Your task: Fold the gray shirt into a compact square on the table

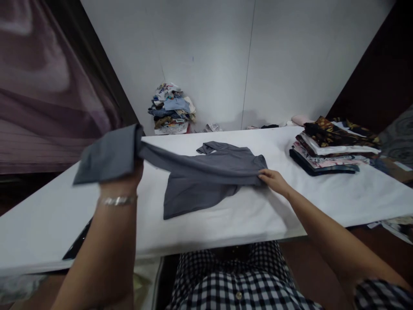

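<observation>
"What's the biggest thing in front of the person?"

"The white-covered desk (322,200). On its middle lies a grey short-sleeved top (193,196), partly flat, partly raised in a strip stretched between both hands."

"What could go wrong with it?"

"An uneven pull, I'd judge. If the raised end tugs harder than the other side, the flat part could skew or crease. A slip at the right would let the strip sag and bunch."

"How does it look?"

"Plain, dark grey, apparently soft and thin. The lower hem spreads toward the near side, a sleeve shows at the far side, and the lifted end hangs as a broad, blurred flap."

"And around it?"

"A stack of folded clothes (332,150) to the right, well apart from it, and a smaller pile of clothes (172,110) by the desk's far edge."

"The hands?"

"The left hand (134,174) holds the lifted end; cloth hides most of its fingers. The right hand (274,181) pinches the top's edge, fingers nearly together."

"Anything smaller?"

"A silvery bracelet (118,200) on the left wrist."
</observation>
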{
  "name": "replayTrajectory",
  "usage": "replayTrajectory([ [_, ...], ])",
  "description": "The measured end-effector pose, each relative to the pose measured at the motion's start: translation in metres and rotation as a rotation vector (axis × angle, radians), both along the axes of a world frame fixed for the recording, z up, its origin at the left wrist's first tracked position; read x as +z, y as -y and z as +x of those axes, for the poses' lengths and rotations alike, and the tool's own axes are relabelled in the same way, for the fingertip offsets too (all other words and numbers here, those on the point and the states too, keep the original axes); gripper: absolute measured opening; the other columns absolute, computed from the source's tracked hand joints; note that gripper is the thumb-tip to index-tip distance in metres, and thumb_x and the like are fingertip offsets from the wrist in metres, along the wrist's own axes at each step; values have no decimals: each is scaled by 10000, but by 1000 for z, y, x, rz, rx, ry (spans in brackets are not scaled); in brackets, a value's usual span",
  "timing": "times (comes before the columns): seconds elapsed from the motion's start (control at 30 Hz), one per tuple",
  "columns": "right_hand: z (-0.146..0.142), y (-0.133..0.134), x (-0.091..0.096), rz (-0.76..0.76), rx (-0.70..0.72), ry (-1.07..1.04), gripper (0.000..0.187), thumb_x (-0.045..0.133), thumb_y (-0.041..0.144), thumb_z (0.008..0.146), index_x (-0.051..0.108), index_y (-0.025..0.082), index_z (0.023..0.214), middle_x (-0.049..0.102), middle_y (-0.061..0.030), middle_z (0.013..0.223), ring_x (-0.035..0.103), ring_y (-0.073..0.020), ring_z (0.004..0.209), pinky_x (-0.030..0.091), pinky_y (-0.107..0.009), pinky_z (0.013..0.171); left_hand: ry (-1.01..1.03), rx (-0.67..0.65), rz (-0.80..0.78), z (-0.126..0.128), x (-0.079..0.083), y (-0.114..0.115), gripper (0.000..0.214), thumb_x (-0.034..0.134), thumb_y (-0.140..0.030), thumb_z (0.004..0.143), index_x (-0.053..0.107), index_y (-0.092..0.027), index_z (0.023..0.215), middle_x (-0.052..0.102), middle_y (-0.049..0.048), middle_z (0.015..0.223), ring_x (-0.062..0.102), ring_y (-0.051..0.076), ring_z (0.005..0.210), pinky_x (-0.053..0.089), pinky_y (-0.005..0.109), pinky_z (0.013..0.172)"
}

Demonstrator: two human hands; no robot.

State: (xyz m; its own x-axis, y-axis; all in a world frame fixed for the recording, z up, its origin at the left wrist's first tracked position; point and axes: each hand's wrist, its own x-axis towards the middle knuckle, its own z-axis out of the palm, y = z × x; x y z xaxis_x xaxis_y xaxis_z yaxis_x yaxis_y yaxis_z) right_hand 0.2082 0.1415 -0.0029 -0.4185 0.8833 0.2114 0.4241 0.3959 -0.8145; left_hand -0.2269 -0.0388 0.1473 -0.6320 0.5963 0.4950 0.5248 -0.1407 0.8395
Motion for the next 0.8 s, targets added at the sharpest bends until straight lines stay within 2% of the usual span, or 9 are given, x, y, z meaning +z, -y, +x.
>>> replayTrajectory([
  [0.1, -25, -40, 13, -25, -140, -9, 259, 569, 389, 754, 683, 184, 865, 692, -34, 812, 618, -195, 790, 495, -319, 760, 354, -15, -94, -11, 0, -62, 359, 241, -110, 904, 577, -98, 779, 663, 65, 827, 639, 114, 774, 529, 298, 784],
  [0.2, -25, -62, 14, 9, -259, 45, 301, 547, 355, 774, 690, 178, 971, 711, -58, 928, 630, -215, 891, 478, -346, 849, 542, 38, -247, -6, -42, -79, 154, 425, -165, 878, 566, -129, 828, 637, 58, 843, 656, 146, 731, 537, 338, 751],
  [0.27, -9, -62, 6, -1, -296, 105, 328, 548, 378, 787, 693, 183, 1007, 709, -74, 1007, 629, -233, 964, 464, -359, 894, 463, 7, -336, 5, -80, -62, 128, 576, -266, 800, 604, -147, 837, 649, 65, 869, 660, 193, 793, 528, 364, 794],
  [0.33, 13, -53, -6, -48, -322, 172, 396, 564, 449, 786, 687, 180, 1049, 700, -93, 1054, 629, -253, 997, 467, -369, 901, 30, -161, -508, 16, -115, -34, 270, 614, -429, 754, 657, -178, 847, 678, 71, 918, 630, 243, 941, 483, 381, 896],
  [0.47, 46, -31, -28, -65, -283, 299, 602, 625, 552, 724, 626, 165, 1185, 662, -126, 1142, 622, -286, 1024, 483, -385, 886, -474, -263, -638, 20, -156, 15, 443, 669, -502, 636, 668, -201, 961, 656, 103, 1114, 572, 304, 1082, 431, 432, 974],
  [0.57, 49, -24, -35, 150, -194, 343, 567, 685, 485, 667, 637, 198, 1154, 599, -117, 1256, 532, -318, 1162, 417, -433, 987, -530, -215, -660, 11, -167, 27, 273, 616, -422, 653, 655, -198, 804, 672, 114, 1034, 593, 299, 1030, 451, 433, 942],
  [0.63, 45, -25, -36, 256, -147, 291, 406, 632, 451, 713, 673, 215, 1041, 601, -103, 1248, 507, -302, 1189, 382, -449, 1024, -443, -209, -605, 6, -166, 28, 208, 575, -410, 681, 621, -209, 711, 679, 90, 994, 610, 264, 983, 471, 394, 910],
  [0.7, 40, -28, -35, 264, -113, 190, 278, 531, 438, 792, 685, 227, 886, 646, -92, 1159, 537, -267, 1147, 385, -441, 1024, -279, -215, -533, 3, -156, 26, 225, 576, -435, 690, 616, -213, 704, 685, 65, 991, 620, 233, 945, 487, 350, 869],
  [0.8, 36, -33, -31, 192, -109, 88, 296, 478, 462, 830, 662, 232, 798, 663, -81, 1114, 557, -248, 1120, 407, -425, 1001, -32, -198, -494, 0, -134, 22, 299, 627, -485, 664, 646, -202, 759, 687, 42, 851, 620, 207, 804, 498, 306, 733],
])
